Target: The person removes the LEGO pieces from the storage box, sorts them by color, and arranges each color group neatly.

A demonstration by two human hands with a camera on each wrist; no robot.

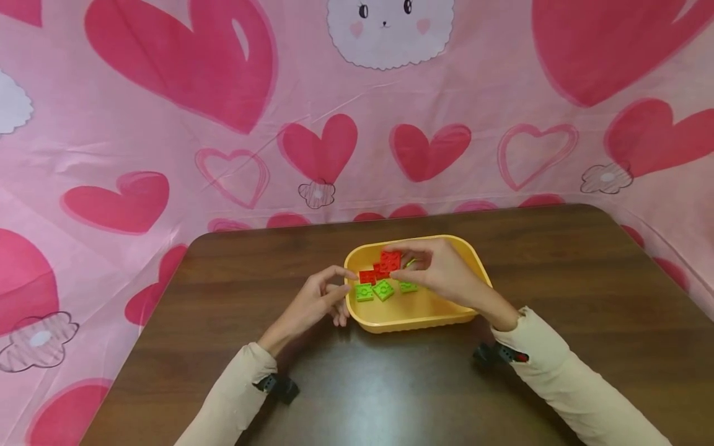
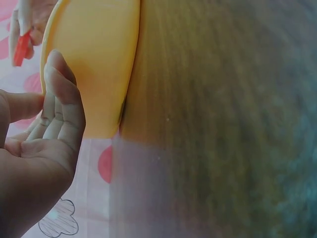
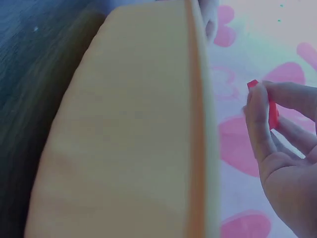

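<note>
Above the yellow tray [image 1: 424, 313], my right hand [image 1: 449, 272] pinches a red toy brick [image 1: 390, 261] between thumb and fingers. The right wrist view also shows this red brick [image 3: 273, 115], held higher than the tray rim. At the tray's left end is my left hand [image 1: 312, 303], its index finger and thumb stretched toward the rim. Its other fingers hang loosely bent beside the outer wall. Inside the tray lie other red bricks [image 1: 366, 277] and several green bricks [image 1: 383, 290], partly hidden by the right hand.
The tray stands on a dark wooden table [image 1: 251, 272], toward its far side. A pink cloth [image 1: 357, 93] printed with hearts hangs behind the table. Dark straps with small devices [image 1: 279, 387] sit on both wrists.
</note>
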